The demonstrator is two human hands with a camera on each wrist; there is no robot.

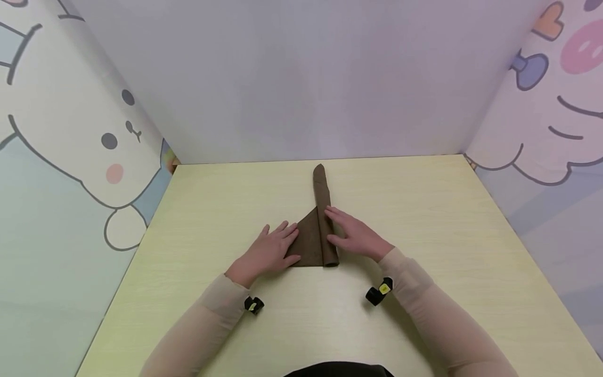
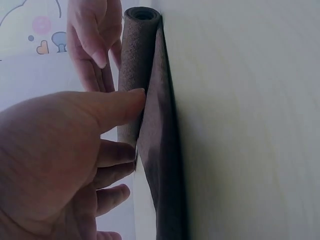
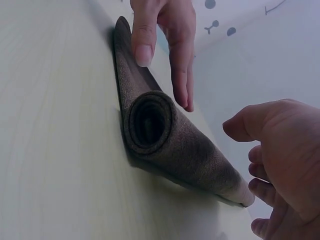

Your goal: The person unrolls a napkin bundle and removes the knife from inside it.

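A brown cloth (image 1: 310,242) lies mid-table, its right side wound into a long narrow roll (image 1: 322,189) and its left side a flat, slanted flap. My left hand (image 1: 269,248) is at the flap's left edge with fingers extended; the left wrist view shows its thumb (image 2: 122,105) over the cloth. On the roll's other side is my right hand (image 1: 358,233), fingers loosely extended and the tips at the roll's edge. Whether they touch it, I cannot tell. In the right wrist view the roll's hollow spiral end (image 3: 150,124) faces the camera.
The pale wooden table (image 1: 198,209) surrounds the cloth. A plain wall (image 1: 320,78) rises at its far edge, with cartoon-printed panels (image 1: 56,131) on both sides. Small black cameras (image 1: 376,295) hang at the wrists.
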